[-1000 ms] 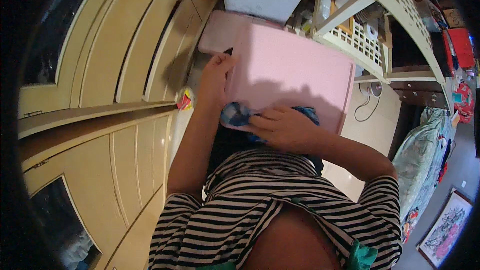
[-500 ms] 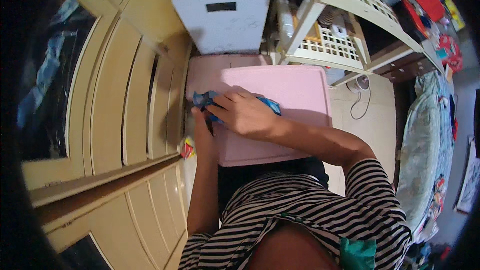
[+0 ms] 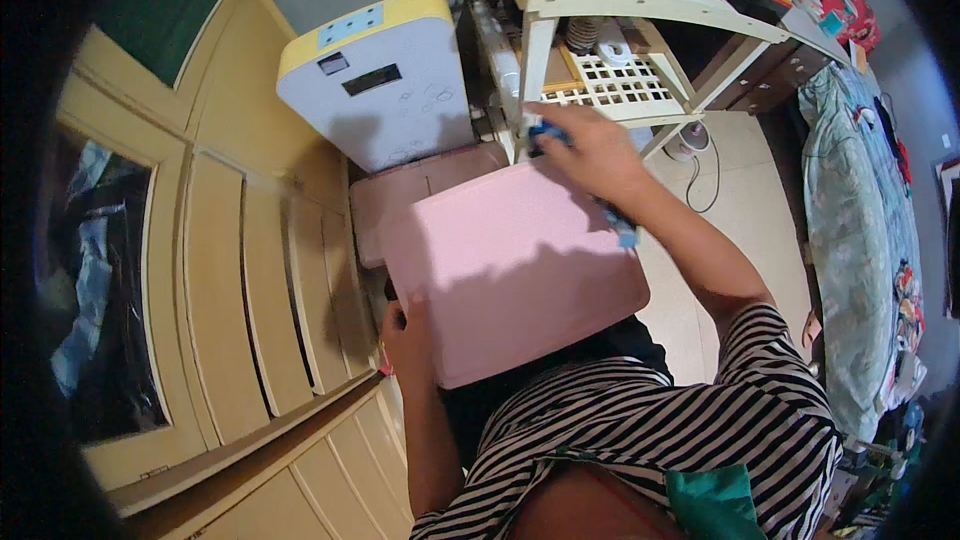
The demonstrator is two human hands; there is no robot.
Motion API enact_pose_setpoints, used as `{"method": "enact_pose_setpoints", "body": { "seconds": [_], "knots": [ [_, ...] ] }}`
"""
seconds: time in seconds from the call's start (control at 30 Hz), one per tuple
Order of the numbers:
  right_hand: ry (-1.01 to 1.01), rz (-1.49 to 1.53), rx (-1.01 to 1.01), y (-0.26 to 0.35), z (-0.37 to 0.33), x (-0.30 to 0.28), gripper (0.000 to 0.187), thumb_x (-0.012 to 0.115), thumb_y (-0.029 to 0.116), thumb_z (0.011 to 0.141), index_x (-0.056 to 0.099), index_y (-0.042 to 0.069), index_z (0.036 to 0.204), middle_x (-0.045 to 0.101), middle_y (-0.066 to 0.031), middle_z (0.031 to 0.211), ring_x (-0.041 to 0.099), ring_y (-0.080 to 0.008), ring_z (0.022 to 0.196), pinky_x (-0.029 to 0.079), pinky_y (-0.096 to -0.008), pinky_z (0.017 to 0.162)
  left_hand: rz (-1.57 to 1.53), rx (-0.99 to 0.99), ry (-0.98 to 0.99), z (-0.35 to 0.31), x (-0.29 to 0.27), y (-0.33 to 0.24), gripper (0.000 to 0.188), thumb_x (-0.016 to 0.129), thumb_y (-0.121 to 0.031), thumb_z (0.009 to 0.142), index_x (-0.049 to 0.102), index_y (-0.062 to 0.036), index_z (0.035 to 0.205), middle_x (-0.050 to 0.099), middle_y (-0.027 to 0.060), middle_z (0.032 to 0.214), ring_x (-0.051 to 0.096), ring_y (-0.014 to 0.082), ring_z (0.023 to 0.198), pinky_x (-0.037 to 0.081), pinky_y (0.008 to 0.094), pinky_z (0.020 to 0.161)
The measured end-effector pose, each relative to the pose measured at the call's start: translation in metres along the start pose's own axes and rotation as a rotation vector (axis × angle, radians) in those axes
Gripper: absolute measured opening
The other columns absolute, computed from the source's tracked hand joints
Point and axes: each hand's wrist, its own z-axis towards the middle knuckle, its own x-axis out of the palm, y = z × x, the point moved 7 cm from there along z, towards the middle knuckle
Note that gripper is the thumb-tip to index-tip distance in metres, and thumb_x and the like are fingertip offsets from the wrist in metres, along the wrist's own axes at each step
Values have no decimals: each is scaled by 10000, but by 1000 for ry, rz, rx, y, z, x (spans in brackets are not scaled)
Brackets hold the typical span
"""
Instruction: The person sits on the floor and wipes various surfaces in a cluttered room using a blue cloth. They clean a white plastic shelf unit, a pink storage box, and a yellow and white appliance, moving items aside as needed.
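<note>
A pink flat board with a raised rim [image 3: 520,280], like a tray or a small table top, lies in front of my body. My right hand [image 3: 600,160] is over its far right corner, closed around a crumpled blue cloth-like thing [image 3: 625,230]. One end of that blue thing pokes out by my fingertips, and another hangs below my palm. My left hand [image 3: 405,330] is at the board's left edge, its thumb against the rim and its other fingers curled beside it. Part of those fingers is hidden.
Behind the board stands a white panel-like thing with a yellow top [image 3: 385,85], on a duller pink base [image 3: 385,210]. Cream cupboard doors [image 3: 215,280] run along the left. A cream lattice shelf [image 3: 610,90] stands far right, near a corded white device [image 3: 687,140] on the tiled floor.
My right hand has moved right and away with the blue thing. My left hand has come down to the board's left edge. The board now sits at a tilt, and the view has shifted.
</note>
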Motion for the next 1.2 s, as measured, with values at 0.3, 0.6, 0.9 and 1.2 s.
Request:
{"method": "enact_pose_setpoints", "body": {
  "seconds": [0.3, 0.6, 0.9, 1.2],
  "knots": [
    [737, 870, 749, -127, -236, -4, 582, 738, 266, 832, 543, 108, 1357, 636, -112, 1194, 591, -213, 1019, 472, -372, 915, -250, -145, 214, -18, 19, 6, 568, 627, -277, 917, 445, 4, 1377, 535, 123, 1291, 521, 223, 1159, 391, 341, 1007],
    [425, 1431, 1062, -80, -283, 37, 1019, 618, 699, 781, 287, 57, 1499, 483, -148, 1391, 435, -244, 1287, 393, -362, 1047, -291, -69, 405, -25, 67, -34, 583, 583, -241, 934, 393, 11, 1425, 519, 138, 1327, 516, 221, 1168, 395, 342, 1005],
    [-295, 1456, 1181, -130, -240, -7, 502, 621, 579, 847, 597, 96, 709, 609, -55, 639, 592, -179, 571, 487, -297, 559, -116, 217, 654, -37, 172, -91, 661, 480, -234, 978, 191, 26, 1512, 358, 220, 1483, 384, 264, 1342, 278, 356, 1110],
    [-440, 1589, 1020, -235, -189, -34, 467, 562, 533, 878, 572, 105, 692, 565, -54, 621, 577, -227, 615, 510, -393, 632, -165, 123, 485, 6, 129, -48, 359, 477, -223, 1006, 536, -19, 1296, 598, 162, 1224, 616, 213, 1053, 495, 320, 881]
  ]
}}
